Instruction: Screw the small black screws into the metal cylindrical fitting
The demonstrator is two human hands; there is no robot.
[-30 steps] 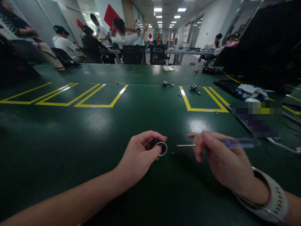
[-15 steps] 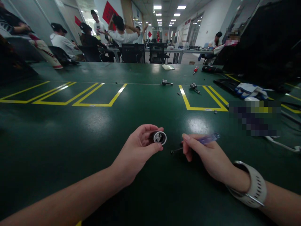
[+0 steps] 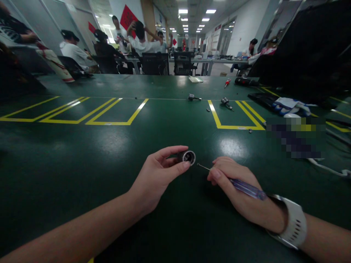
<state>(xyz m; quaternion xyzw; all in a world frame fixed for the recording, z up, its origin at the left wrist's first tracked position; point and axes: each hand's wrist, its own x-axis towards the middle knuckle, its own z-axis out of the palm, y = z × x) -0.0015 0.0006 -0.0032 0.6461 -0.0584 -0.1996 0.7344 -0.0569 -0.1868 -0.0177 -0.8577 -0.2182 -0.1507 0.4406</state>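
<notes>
dark metal, by its look, makes up the small cup (image 3: 188, 157) that the left hand (image 3: 156, 173) holds above the green surface (image 3: 120, 168); thumb and fingers are clamped on its side, and its bright rim faces right. the right hand (image 3: 234, 182) has its fingers closed round a screwdriver (image 3: 248, 189), whose clear purple handle slants back toward the wrist.

half a second ago the screwdriver's tip was down at a tiny ring (image 3: 197, 164) on the surface; now the tip stands higher, just beside the cup's mouth yet apart from it, and the ring seems to sit on its end (too small to tell quite how it is held). the cup has tilted too, so less of the fittings inside it shows. for the work in hand, this suggests the ring is picked up and close to the cup, but not in it.

farther off lie a metal part with a shaft (image 3: 192, 96), a second shafted part (image 3: 226, 103) at the far end of a yellow tape outline (image 3: 227, 127), and a small loose piece (image 3: 250, 130) just nearer than that tape.
</notes>
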